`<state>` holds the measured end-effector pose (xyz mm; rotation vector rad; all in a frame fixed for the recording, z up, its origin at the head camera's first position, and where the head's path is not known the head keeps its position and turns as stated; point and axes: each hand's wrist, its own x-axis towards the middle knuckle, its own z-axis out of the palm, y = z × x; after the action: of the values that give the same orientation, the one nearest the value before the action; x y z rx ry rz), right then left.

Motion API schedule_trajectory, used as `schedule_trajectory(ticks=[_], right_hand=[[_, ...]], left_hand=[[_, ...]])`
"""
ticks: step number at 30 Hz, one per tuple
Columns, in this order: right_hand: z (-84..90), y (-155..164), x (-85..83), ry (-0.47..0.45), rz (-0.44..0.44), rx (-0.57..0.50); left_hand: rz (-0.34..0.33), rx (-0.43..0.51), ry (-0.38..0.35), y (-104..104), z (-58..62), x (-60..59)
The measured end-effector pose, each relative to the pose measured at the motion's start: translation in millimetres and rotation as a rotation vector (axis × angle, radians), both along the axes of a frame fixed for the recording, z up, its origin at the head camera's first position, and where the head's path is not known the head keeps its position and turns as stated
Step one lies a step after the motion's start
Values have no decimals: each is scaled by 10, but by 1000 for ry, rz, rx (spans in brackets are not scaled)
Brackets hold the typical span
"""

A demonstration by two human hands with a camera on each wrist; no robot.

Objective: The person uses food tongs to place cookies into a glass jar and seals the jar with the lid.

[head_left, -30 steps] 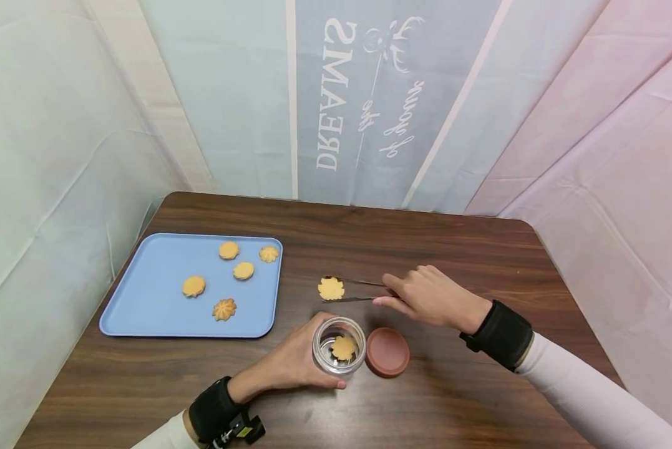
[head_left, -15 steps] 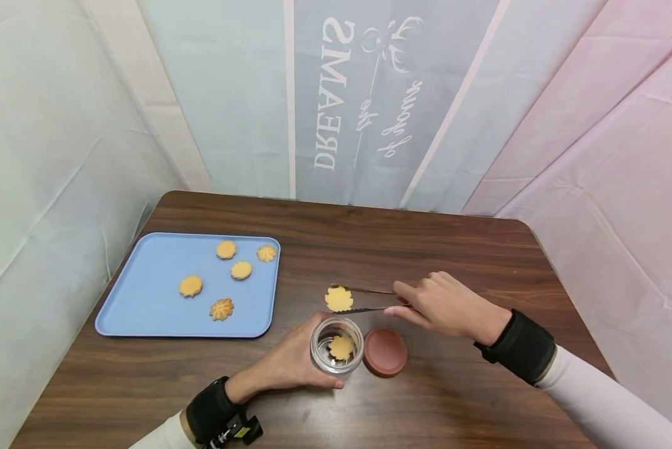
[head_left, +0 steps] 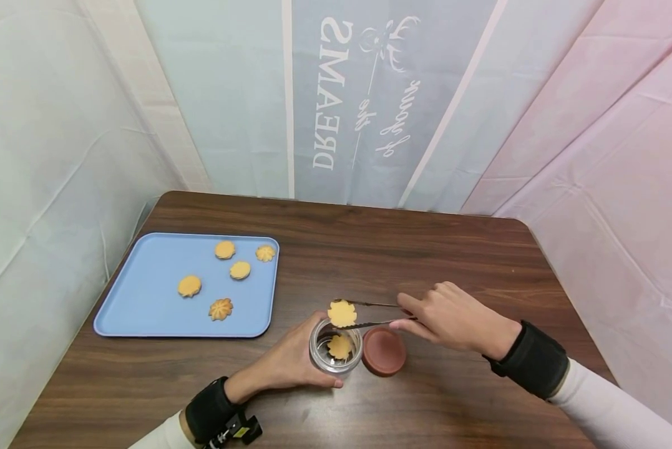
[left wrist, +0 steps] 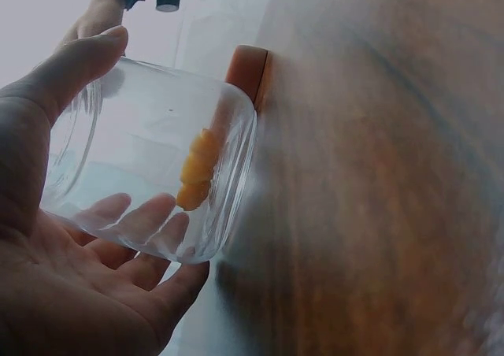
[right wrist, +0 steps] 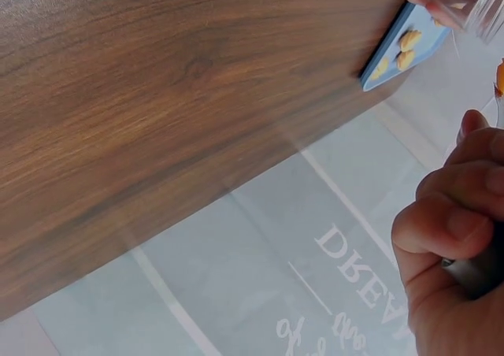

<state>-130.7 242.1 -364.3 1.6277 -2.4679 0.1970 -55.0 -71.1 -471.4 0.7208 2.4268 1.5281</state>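
Note:
My left hand grips a clear glass jar standing on the wooden table; one yellow cookie lies inside it. The left wrist view shows the jar in my curled fingers with the cookie in it. My right hand pinches metal tongs that hold a leaf-shaped cookie just above the jar's far rim. In the right wrist view my right hand is curled round the tongs' handle. A reddish-brown lid lies flat right of the jar.
A light blue tray sits at the table's left with several yellow cookies on it. Fabric backdrops close in the table on the left, back and right. The tray's corner shows in the right wrist view.
My right hand has carried the tongs and leaf-shaped cookie nearer and slightly right, from over the bare table to just above the jar's far rim. The left hand and jar stayed put.

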Motion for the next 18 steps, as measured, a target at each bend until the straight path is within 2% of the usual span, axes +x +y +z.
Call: schedule_trajectory(ticks=[10,18], right_hand=[[-12,12,158,53,44,4],[-36,2,183,76,64,-15]], left_hand=[[-5,14,-7,4,8,-8],[-8,38,-3,5,9,-16]])
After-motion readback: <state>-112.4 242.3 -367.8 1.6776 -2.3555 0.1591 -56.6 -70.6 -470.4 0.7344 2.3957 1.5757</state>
